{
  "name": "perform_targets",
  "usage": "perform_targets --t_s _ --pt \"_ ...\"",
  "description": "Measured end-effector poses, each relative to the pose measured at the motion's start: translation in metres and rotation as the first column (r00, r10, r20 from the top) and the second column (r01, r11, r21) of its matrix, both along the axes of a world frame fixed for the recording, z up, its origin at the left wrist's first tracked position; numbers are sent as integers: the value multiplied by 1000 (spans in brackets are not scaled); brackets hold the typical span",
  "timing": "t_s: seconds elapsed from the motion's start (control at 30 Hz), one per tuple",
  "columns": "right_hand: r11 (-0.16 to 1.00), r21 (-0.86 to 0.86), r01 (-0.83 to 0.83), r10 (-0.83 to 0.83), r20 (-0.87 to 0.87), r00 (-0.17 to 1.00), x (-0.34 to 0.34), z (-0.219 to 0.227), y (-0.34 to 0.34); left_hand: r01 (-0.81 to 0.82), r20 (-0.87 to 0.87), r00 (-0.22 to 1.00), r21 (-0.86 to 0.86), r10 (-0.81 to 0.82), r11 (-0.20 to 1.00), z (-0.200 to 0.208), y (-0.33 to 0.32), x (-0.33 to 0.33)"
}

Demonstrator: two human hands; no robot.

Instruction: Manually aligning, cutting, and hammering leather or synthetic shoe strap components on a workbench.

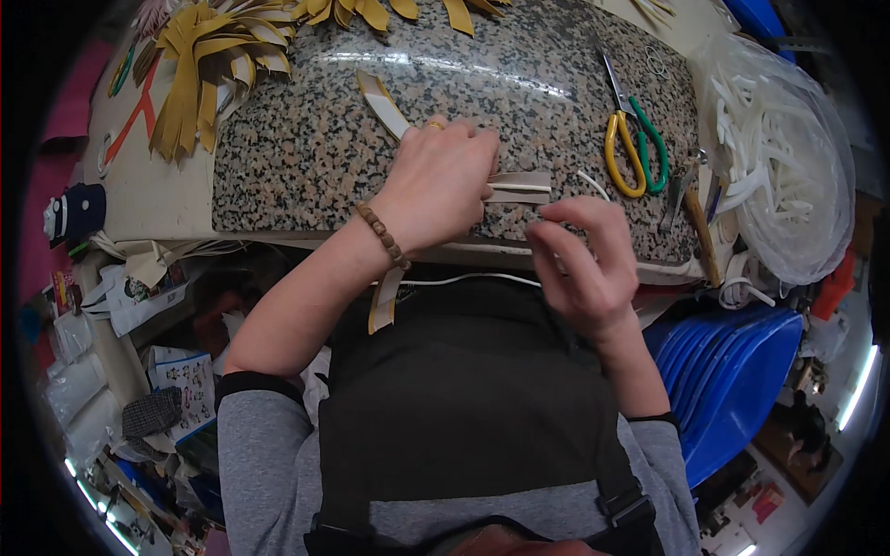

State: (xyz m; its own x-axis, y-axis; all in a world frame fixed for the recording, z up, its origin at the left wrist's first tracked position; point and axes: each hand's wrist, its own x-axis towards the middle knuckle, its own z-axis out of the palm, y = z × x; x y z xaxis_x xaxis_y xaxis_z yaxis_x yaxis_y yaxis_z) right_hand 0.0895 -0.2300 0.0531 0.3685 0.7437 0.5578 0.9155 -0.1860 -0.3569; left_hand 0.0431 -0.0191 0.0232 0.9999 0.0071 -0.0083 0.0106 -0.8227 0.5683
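My left hand (440,181) is closed over a folded beige strip (524,183), pressing it on the speckled stone slab (306,176); the strip's end sticks out to the right. A yellow-edged strip with a white face (382,107) runs under that hand, and a similar strip end (385,301) hangs below the wrist. Just right of the beige strip, my right hand (589,259) has its fingers curled, with thumb and forefinger close together. What they hold, if anything, is hidden. A thin white cord (464,279) passes along the slab's front edge and disappears at the right hand.
Scissors with yellow and green handles (625,153) lie right of the hands. A clear bag of white strips (779,157) stands at the right edge, above stacked blue trays (732,380). Bundled mustard strips (199,74) lie at the far left, beside a red ribbon (139,116).
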Motion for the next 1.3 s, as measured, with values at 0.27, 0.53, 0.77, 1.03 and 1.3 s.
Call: perform_targets --t_s 0.27,0.53,0.77,1.03,1.3 --pt "996 -70 54 -35 247 968 21 -39 15 50 -234 958 -438 -167 898 20 29 16" --pt "994 -19 107 -106 73 992 17 -57 17 29 -90 995 -222 -50 975 8 20 6" --pt "983 -55 173 -180 -141 974 14 -55 22 104 45 994 -153 -98 983 3 20 -6" --pt "947 -25 322 -304 -407 862 0 -56 29 126 176 980 -181 -94 975 -4 19 -20" --pt "939 4 344 -308 -434 847 -2 -59 29 15 231 973 -166 24 986 -16 7 -23"
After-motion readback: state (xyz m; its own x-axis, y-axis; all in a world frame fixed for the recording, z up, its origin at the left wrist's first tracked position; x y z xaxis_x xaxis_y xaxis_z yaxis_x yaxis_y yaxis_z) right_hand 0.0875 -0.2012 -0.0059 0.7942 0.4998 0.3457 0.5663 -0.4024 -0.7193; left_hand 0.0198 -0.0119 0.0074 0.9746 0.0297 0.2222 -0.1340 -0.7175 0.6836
